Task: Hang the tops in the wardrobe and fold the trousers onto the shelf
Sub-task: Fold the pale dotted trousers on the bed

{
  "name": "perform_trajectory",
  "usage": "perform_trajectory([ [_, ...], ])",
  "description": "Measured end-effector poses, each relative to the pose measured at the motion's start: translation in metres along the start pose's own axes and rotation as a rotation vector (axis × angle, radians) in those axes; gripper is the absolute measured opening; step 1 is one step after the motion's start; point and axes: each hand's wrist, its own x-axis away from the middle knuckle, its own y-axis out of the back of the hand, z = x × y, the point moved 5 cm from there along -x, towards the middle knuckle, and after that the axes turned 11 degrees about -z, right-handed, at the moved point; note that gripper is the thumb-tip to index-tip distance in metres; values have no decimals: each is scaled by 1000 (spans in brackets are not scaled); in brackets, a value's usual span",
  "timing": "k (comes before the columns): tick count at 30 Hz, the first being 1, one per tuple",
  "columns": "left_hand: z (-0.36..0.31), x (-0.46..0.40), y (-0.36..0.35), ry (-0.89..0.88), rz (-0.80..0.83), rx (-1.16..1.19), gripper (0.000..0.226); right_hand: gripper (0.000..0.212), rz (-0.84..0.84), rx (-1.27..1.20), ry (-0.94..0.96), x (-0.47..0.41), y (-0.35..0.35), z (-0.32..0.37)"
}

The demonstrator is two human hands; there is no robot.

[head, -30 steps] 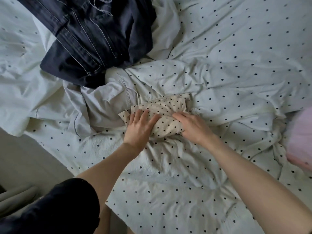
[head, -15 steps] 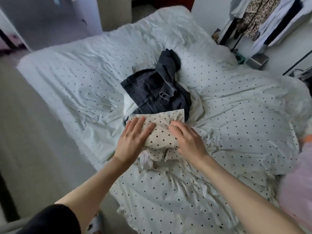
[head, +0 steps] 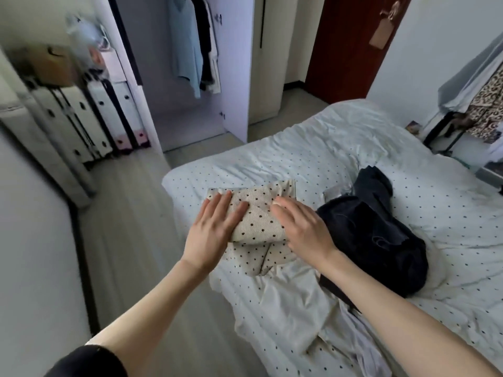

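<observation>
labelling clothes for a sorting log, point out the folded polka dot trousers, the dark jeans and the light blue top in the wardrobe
folded polka dot trousers [head: 258, 216], head view, top fold
dark jeans [head: 381, 240], head view, middle of heap
light blue top [head: 186, 44], head view, front panel

No legible text, labels, brands or numbers anywhere.
</observation>
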Motion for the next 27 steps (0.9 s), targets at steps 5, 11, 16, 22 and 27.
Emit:
perform_trajectory([
  [5,102,-42,-7,45,49,-88,53,46,22,-45,77,-92,-73,13],
  [11,234,-131,-37,16,-77,-181,56,47,-112,-48,121,-219,-182,-1],
  [16,338,-208,-65,49,-49,-197,72,46,-177,-65,159,-328,-268,-22],
  [22,454,-280,-91,76,-29,-243,63,50,-142,-49,196,-437,-360,-32],
  [27,551,-337,-125,43,-33,-222,67,47,-127,-28,163,-515,-441,-39],
])
